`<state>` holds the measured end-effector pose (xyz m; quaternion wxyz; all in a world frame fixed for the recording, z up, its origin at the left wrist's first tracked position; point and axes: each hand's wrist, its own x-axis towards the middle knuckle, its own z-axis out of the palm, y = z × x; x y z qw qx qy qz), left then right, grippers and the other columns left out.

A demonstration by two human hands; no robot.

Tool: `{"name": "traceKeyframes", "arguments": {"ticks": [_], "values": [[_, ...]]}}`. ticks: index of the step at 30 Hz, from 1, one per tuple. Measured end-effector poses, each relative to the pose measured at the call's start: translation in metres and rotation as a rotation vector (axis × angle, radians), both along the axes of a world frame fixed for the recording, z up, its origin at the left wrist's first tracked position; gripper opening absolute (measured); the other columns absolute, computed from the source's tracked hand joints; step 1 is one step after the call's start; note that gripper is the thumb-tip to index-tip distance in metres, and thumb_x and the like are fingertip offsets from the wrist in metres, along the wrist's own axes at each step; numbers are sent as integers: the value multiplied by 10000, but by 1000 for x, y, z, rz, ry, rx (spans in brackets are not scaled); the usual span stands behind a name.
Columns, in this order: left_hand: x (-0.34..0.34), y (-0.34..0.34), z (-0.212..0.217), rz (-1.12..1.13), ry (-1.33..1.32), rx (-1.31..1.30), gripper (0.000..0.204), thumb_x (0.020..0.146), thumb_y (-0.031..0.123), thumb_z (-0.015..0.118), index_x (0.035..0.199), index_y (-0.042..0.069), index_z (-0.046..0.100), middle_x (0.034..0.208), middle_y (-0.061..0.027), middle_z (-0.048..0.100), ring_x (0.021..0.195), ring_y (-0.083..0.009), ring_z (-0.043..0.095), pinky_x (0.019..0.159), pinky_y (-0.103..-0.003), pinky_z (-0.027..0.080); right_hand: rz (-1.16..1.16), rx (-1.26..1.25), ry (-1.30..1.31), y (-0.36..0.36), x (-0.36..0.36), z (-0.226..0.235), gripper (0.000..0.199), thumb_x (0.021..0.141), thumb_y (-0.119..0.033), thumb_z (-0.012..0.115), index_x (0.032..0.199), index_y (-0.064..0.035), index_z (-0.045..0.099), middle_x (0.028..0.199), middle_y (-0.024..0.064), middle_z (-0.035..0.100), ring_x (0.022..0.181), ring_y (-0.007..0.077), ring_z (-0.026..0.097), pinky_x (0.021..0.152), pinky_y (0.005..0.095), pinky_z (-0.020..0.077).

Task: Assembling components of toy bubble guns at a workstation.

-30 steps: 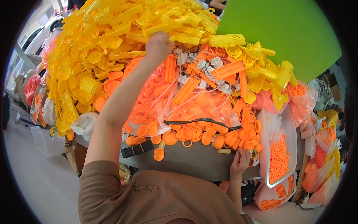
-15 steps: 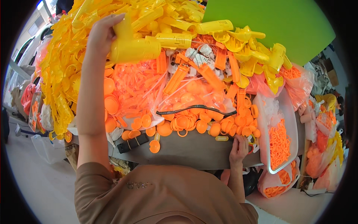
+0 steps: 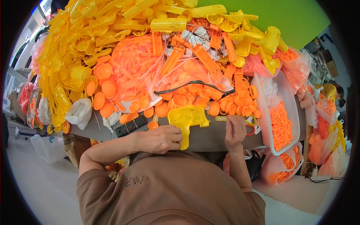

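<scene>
Close in front of my chest, my left hand [image 3: 165,139] grips the handle of a yellow pistol-shaped plastic shell [image 3: 186,117]. The shell's wide barrel part points right, above the table's front edge. My right hand [image 3: 235,130] is raised just right of the shell, with its fingers pressed together; whether anything small is between them is hidden. Beside that hand lie scissors [image 3: 252,125] with red and yellow handles. Orange plastic cups [image 3: 162,110] and rings lie just beyond the shell. A large heap of yellow plastic shells [image 3: 93,30] rises at the far left.
A clear bin [image 3: 296,127] of small orange links stands at the right. Behind the cups are bags of orange parts [image 3: 135,63], orange battery-case-like pieces [image 3: 205,58] and white motor units [image 3: 195,39]. A black strip [image 3: 193,82] crosses a bag. A green panel [image 3: 277,22] stands behind.
My left hand has come down from the yellow heap to my chest, bringing the yellow shell with it. My right hand has lifted slightly from the table's edge.
</scene>
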<state>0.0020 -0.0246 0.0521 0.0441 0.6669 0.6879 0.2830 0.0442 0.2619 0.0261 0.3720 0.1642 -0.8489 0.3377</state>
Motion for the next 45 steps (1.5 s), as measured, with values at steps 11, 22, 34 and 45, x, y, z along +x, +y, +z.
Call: {"name": "traceKeyframes", "arguments": {"ticks": [11, 22, 34, 45], "values": [[14, -1, -25, -9, -247, -32, 88, 748, 55, 602, 828, 29, 576, 893, -87, 531, 873, -263, 524, 772, -362, 433, -53, 437, -13, -62, -159, 80, 593, 765, -264, 696, 1217, 5, 423, 1060, 167, 547, 941, 332, 530, 808, 434, 430], [14, 2, -32, 140, -591, 125, 118, 753, 55, 655, 844, 13, 592, 855, -86, 578, 842, -262, 558, 712, -360, 462, 154, -9, -321, -59, -237, 147, 458, 792, -245, 644, 1147, 16, 521, 828, 91, 567, 743, 183, 566, 654, 297, 468], [-58, 6, 39, 429, -1603, 624, 494, 944, 411, 411, 1005, -51, 574, 884, -121, 622, 663, -193, 598, 569, -294, 498, 682, -384, -565, -96, -197, 220, 375, 819, -211, 616, 1137, -18, 566, 794, 16, 560, 683, 70, 517, 608, 202, 429], [-69, -7, 67, 256, -1660, 1281, 481, 963, 439, 334, 1194, 35, 455, 1037, -132, 598, 859, -245, 612, 743, -370, 508, 636, -96, -691, -103, -95, 188, 494, 705, -103, 672, 1171, -12, 536, 924, -1, 514, 767, 58, 487, 704, 204, 415]]}}
